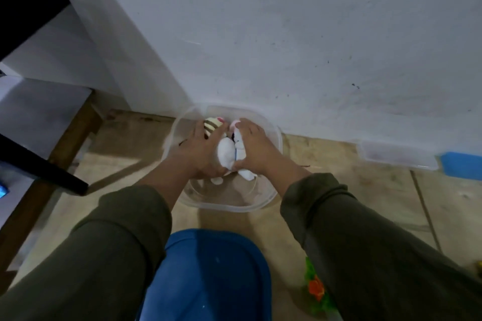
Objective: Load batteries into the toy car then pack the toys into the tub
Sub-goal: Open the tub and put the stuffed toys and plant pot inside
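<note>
Both reaching down into the clear tub [271, 135] on the floor by the wall. Left hand [198, 150] and right hand [254, 144] curled around white soft toys [230, 151], squeezed between them inside the tub.

Dim light, marked white wall [287, 34], tan tiled floor [378, 198], wooden leg [65, 143] left.
</note>
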